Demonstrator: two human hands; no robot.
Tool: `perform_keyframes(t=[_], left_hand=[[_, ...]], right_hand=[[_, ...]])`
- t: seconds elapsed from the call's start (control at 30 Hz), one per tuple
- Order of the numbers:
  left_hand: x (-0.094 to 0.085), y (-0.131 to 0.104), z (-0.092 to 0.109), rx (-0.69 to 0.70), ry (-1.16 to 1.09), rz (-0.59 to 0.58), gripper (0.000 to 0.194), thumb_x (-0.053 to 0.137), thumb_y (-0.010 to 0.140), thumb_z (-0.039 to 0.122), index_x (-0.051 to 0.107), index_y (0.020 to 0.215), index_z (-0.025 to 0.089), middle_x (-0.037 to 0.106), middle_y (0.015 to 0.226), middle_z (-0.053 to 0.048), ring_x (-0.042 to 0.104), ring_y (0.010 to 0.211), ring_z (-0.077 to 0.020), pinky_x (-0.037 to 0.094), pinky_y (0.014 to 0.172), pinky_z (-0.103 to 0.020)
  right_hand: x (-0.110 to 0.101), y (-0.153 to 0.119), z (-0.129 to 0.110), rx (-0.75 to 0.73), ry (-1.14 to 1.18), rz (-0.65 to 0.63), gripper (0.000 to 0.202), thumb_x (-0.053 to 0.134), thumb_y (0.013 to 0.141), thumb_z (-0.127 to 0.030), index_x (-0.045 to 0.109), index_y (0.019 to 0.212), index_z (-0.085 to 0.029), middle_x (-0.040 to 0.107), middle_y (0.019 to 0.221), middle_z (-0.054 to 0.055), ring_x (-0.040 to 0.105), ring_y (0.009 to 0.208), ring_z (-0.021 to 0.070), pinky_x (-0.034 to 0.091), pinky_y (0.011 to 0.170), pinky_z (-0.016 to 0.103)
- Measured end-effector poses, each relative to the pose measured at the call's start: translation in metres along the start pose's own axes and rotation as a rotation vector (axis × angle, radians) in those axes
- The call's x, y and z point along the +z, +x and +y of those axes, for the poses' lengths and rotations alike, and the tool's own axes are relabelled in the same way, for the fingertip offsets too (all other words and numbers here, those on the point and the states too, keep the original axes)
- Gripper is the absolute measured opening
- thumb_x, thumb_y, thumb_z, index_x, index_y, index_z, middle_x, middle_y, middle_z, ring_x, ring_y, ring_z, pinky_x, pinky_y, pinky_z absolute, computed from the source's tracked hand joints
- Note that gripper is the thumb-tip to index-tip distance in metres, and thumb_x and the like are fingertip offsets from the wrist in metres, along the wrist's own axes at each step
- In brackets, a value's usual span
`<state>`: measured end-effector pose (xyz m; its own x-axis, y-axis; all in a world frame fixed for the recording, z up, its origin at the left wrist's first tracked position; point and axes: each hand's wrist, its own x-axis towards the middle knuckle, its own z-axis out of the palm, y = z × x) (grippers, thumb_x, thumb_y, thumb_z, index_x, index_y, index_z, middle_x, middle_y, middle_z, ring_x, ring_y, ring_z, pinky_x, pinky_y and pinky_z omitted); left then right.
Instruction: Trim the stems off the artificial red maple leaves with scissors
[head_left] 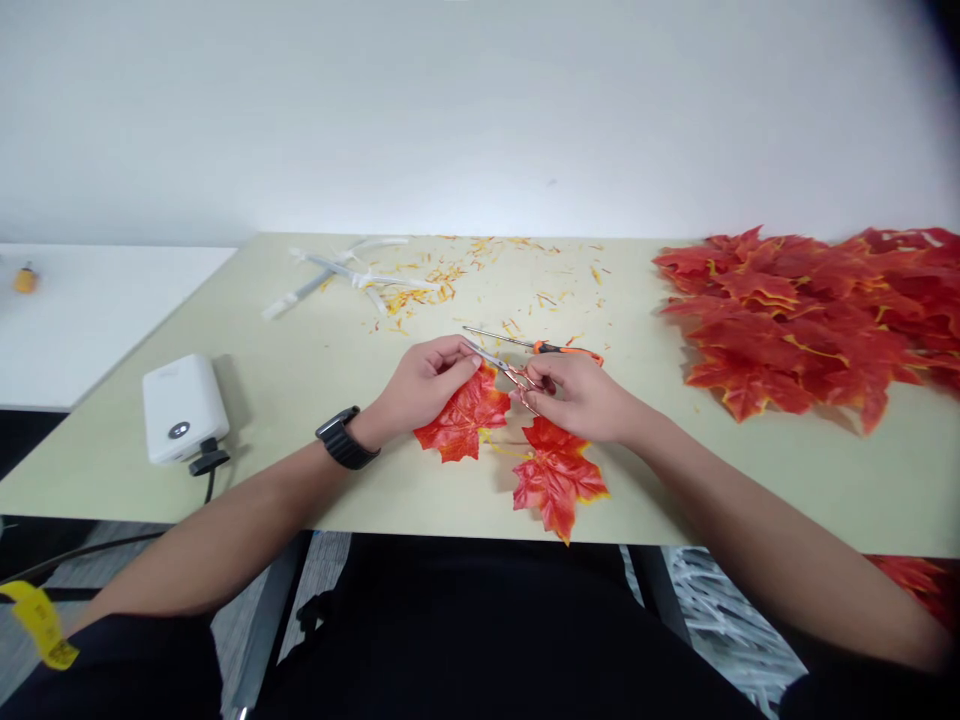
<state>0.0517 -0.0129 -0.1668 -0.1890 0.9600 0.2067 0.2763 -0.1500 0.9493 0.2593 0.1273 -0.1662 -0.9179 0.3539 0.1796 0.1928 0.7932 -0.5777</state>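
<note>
My left hand [431, 378] pinches the upper edge of a red artificial maple leaf [466, 420] with yellow trim. In my right hand [577, 393] is a pair of small scissors [510, 372] with copper-coloured handles, its blades pointing left to my left fingertips at the leaf's top edge. Whether the blades are closed on the leaf is too small to tell. A second red maple leaf [556, 480] lies below my right hand, joined to the first by a thin yellow stem. Just beyond the hands rests a screwdriver-like tool [551, 348] with an orange and black handle.
A large pile of red maple leaves [795, 320] covers the table's right side. Yellow and orange trimmings [427, 290] are scattered at the back, beside bundled white strips [349, 273]. A white power bank [184, 410] with a black cable stands at left. The table's front edge [450, 530] is close.
</note>
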Motion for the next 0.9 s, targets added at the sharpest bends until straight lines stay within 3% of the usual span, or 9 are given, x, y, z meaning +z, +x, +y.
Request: perform_keyframes(t=[0.33,0.47,0.63,0.77,0.9], left_hand=[[0.002,0.000,-0.005,0.005,0.010,0.005,0.017,0.062,0.096,0.033,0.068,0.094,0.018,0.069,0.082,-0.001,0.059,0.071,-0.0131,0.046,0.067,-0.024],[0.003,-0.001,-0.003,-0.019,0.027,0.057,0.026,0.060,0.098,0.042,0.063,0.089,0.018,0.061,0.073,0.001,0.052,0.061,-0.0112,0.040,0.059,-0.023],[0.004,-0.001,-0.003,0.006,0.024,0.097,0.028,0.059,0.100,0.045,0.061,0.092,0.019,0.056,0.071,0.002,0.048,0.060,-0.0109,0.037,0.058,-0.024],[0.007,-0.002,-0.002,0.002,-0.009,0.053,0.028,0.059,0.100,0.046,0.060,0.092,0.019,0.056,0.072,0.002,0.047,0.061,-0.0111,0.038,0.059,-0.024],[0.013,-0.003,-0.001,-0.022,-0.049,-0.012,0.028,0.060,0.099,0.046,0.059,0.093,0.019,0.059,0.073,0.001,0.049,0.062,-0.0116,0.040,0.059,-0.025]], right_hand=[[0.003,0.000,-0.004,0.014,0.069,0.055,0.029,0.062,0.089,-0.030,0.042,0.070,-0.020,0.051,0.065,-0.003,0.042,0.060,0.0112,0.030,0.060,0.027],[0.001,0.001,-0.005,0.109,0.249,0.132,0.037,0.065,0.091,-0.037,0.040,0.070,-0.020,0.050,0.067,-0.002,0.039,0.060,0.0107,0.031,0.059,0.027],[0.003,0.001,-0.004,0.221,0.502,0.116,0.041,0.068,0.091,-0.048,0.043,0.073,-0.021,0.047,0.068,-0.003,0.038,0.061,0.0106,0.032,0.059,0.026],[0.013,0.002,-0.008,0.211,0.797,0.113,0.041,0.076,0.086,-0.049,0.047,0.077,-0.021,0.055,0.079,0.000,0.056,0.075,0.0139,0.044,0.069,0.027],[0.019,0.004,-0.015,0.244,0.878,0.146,0.045,0.086,0.077,-0.044,0.048,0.074,-0.020,0.058,0.081,0.000,0.053,0.072,0.0124,0.044,0.067,0.027]])
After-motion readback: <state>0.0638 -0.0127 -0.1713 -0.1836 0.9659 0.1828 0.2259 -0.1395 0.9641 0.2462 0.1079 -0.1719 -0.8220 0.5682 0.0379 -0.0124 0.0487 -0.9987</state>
